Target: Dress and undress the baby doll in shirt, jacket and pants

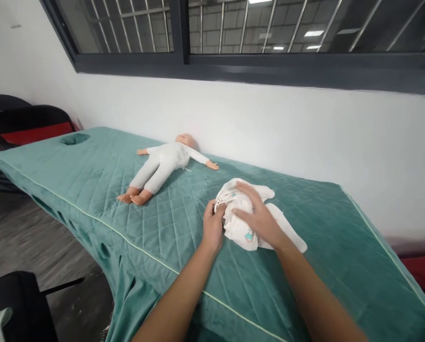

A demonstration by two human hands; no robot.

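Note:
White baby clothes (246, 233) with small teal prints lie bunched on the green quilted cover, their legs or sleeves pointing right. My left hand (213, 224) pinches the left edge of the cloth between thumb and fingers. Over the top of the bundle is my right hand (260, 216), slightly blurred, its fingers spread and curved; whether it touches the fabric is unclear. A baby doll (166, 159) in a white outfit rests on its back to the left of the clothes, arms stretched out and feet toward me.
The green-covered massage bed (101, 185) stands against the white wall below a barred window (255, 28). A face hole (75, 138) opens at its left end. Black and red chairs (32, 126) stand beyond that end, and a black chair (18, 304) is at lower left.

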